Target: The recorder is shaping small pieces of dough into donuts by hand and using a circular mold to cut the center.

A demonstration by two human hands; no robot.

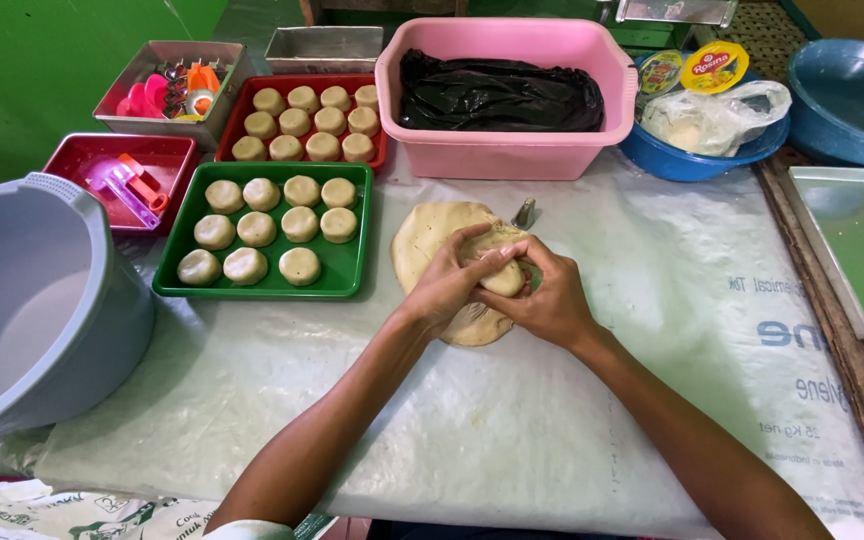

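My left hand (447,285) and my right hand (550,295) are closed together around a small lump of pale dough (503,276), above the near part of a flat slab of the same dough (432,238) that lies on the plastic-covered table (652,300). A small metal cone-shaped tip (524,212) stands just beyond the slab. To the left, a green tray (347,272) carries several round dough pieces, and a red tray (384,155) behind it carries several more.
A pink tub (512,155) lined with a black bag stands at the back. A grey bucket (42,320) is at the left, with a small red tray (167,150) of plastic tools and a grey box (147,55) of cutters. Blue basins (687,165) and metal trays (852,240) are at the right.
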